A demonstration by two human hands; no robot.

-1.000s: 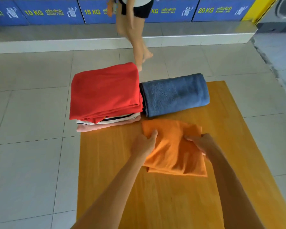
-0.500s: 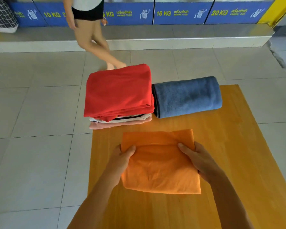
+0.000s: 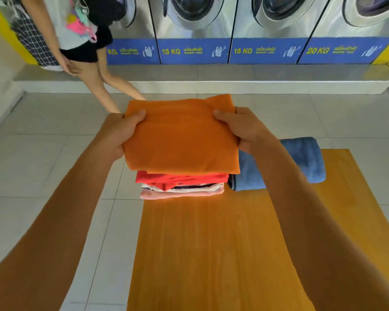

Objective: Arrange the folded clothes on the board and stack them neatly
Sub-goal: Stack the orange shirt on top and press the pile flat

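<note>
Now both hands hold the folded orange cloth (image 3: 181,135) in the air, one on each side. The left hand (image 3: 119,133) grips its left edge with the thumb on top, and the right hand (image 3: 245,129) grips its right edge in the same way; the fingers under the cloth are hidden. The cloth hangs over the stack of folded clothes (image 3: 182,184) and covers most of it, so I cannot tell if it touches the stack or not. Of the stack only the near side shows: red layers on top, then white and dark ones, and a pink piece at the bottom. The stack stands at the far left corner of the wooden board (image 3: 211,254), which lies on the tiled floor (image 3: 43,164). Just beside the stack, at the far edge of the board, lies a folded blue towel (image 3: 301,162); the right forearm crosses in front of it and hides its middle part. Beyond the board another person (image 3: 81,41) stands on the floor, close to the far edge of the orange cloth in this view. Behind that person a row of washing machines (image 3: 267,25) stands on a raised step, with blue labels that read 15 KG and 20 KG.
</note>
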